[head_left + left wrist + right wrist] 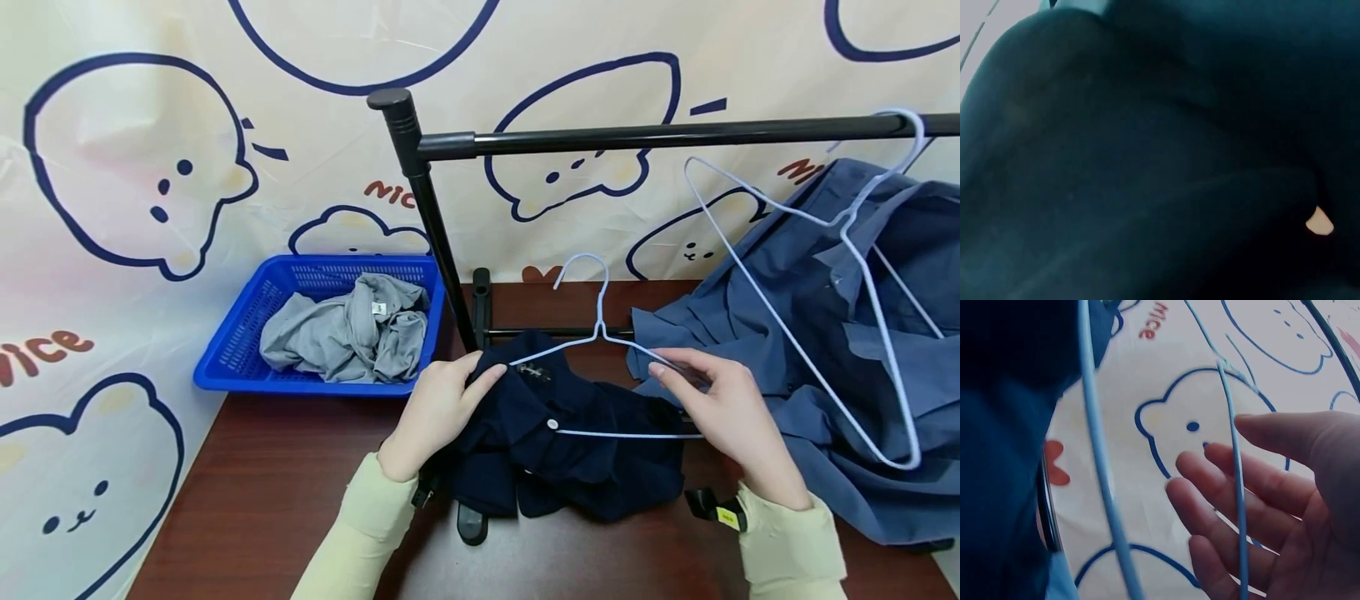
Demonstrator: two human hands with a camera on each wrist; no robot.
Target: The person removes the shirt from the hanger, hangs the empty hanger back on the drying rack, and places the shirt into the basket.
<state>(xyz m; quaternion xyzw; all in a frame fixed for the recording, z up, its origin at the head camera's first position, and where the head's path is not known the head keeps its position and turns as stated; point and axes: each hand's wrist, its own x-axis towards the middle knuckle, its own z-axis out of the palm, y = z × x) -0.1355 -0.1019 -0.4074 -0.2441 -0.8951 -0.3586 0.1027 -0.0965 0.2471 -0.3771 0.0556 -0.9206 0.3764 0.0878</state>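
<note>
While the dark shirt (pixel 570 442) lies bunched at the table's (pixel 285 500) six o'clock edge, the left hand (pixel 438 408) grips its collar at nine o'clock; the right hand (pixel 723 412), fingers nearly straight, touches the hanger (pixel 600 333) at three o'clock.

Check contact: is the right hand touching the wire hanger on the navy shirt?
Touching. In the right wrist view the hanger wire runs across the right hand, against its fingers; the head view shows its fingertips on the hanger's right arm above the navy shirt.
</note>
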